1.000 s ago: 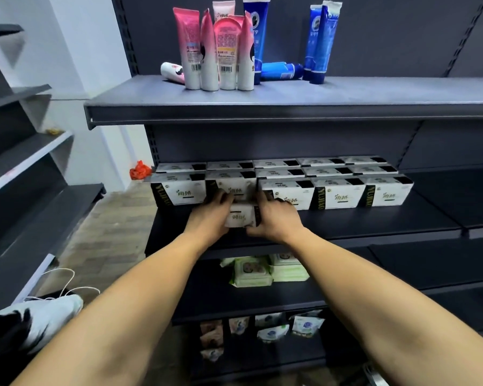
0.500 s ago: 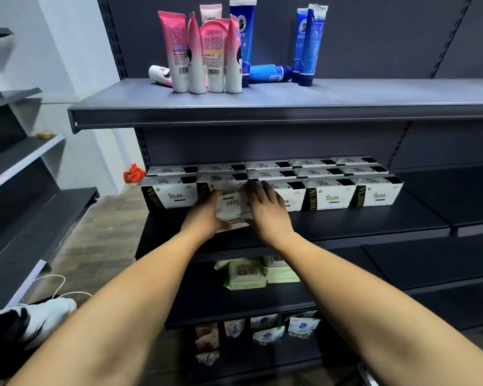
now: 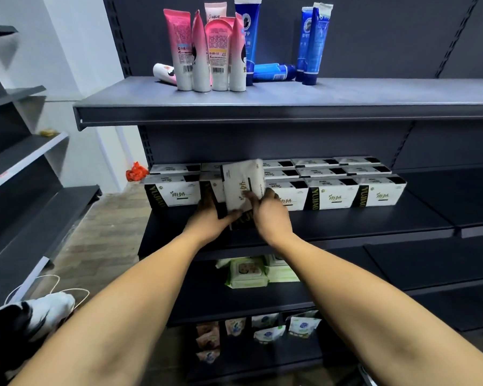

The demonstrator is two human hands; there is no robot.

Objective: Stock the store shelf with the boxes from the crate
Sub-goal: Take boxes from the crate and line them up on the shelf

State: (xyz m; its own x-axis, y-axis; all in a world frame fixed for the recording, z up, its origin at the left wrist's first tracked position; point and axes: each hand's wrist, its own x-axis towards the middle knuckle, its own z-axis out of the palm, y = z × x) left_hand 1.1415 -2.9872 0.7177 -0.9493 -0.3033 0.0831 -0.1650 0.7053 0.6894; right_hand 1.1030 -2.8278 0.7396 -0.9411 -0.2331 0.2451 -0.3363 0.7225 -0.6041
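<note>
The left hand (image 3: 211, 218) curls around the lower left edge of a white-and-black box (image 3: 241, 182), which is tipped on end between both hands. The right hand (image 3: 272, 215) clasps its right side. The row of shelved boxes (image 3: 329, 193) sits just behind the grip.

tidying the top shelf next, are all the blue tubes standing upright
No, one blue tube lies on its side on the top shelf.

Your box (image 3: 241, 182) blurred, its print unreadable, fingers of your left hand (image 3: 209, 218) hidden behind it, the stocked box (image 3: 214, 188) behind it mostly covered, shelf (image 3: 346, 221) cut off at the right edge.
</note>
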